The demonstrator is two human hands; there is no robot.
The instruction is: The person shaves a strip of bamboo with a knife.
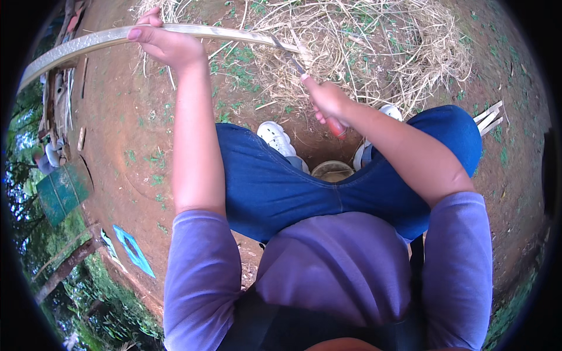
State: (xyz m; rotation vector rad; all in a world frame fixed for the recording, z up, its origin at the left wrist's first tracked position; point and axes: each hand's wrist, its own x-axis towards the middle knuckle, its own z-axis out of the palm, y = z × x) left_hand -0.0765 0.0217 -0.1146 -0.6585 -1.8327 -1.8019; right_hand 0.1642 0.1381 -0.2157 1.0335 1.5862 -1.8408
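Note:
My left hand [177,51] is closed round a long, pale split-bamboo strip [228,33], thumb along its near side. The strip curves from the far left edge across to the right. In my right hand [329,100] is a knife [297,65] with a red-orange handle that sticks out below the fist. Its dark narrow blade points up and left and meets the strip near its right end. Whether the blade is cutting in or only resting there cannot be made out.
Loose straw-like shavings [404,47] cover the ground ahead. Between my white shoes [276,138] stands a round, pale object [332,171], partly hidden by my jeans. A few pale strips [489,119] lie at the right. Leftward are a green panel [64,192] and a blue sheet [134,251].

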